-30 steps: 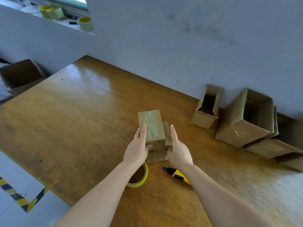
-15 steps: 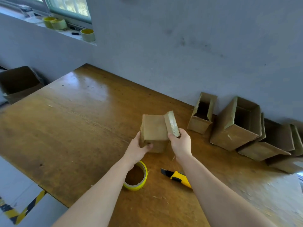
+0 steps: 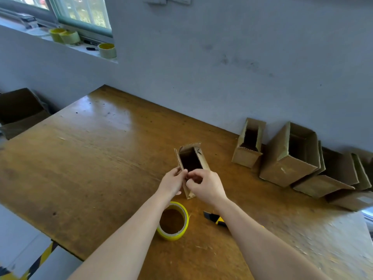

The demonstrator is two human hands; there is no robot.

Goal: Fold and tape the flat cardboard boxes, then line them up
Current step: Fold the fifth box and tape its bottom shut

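Observation:
A small brown cardboard box [image 3: 202,160] is held just above the wooden table [image 3: 84,162], its open end tilted up toward me so the dark inside shows. My left hand [image 3: 172,181] grips its near left edge. My right hand [image 3: 205,185] pinches the near rim from the right. A roll of yellow tape [image 3: 173,220] lies flat on the table just below my left wrist. A yellow and black utility knife [image 3: 215,218] lies beside it, partly hidden under my right forearm.
Several folded open boxes lean in a row against the grey wall at the right: a narrow one [image 3: 248,146], a bigger one [image 3: 290,156], more behind. A large carton [image 3: 18,112] stands off the table's left. Tape rolls [image 3: 107,50] sit on the windowsill.
The box has been turned over: its taped closed face showed before, now its open end faces me. Both hands shifted to the near rim. The view tilted upward.

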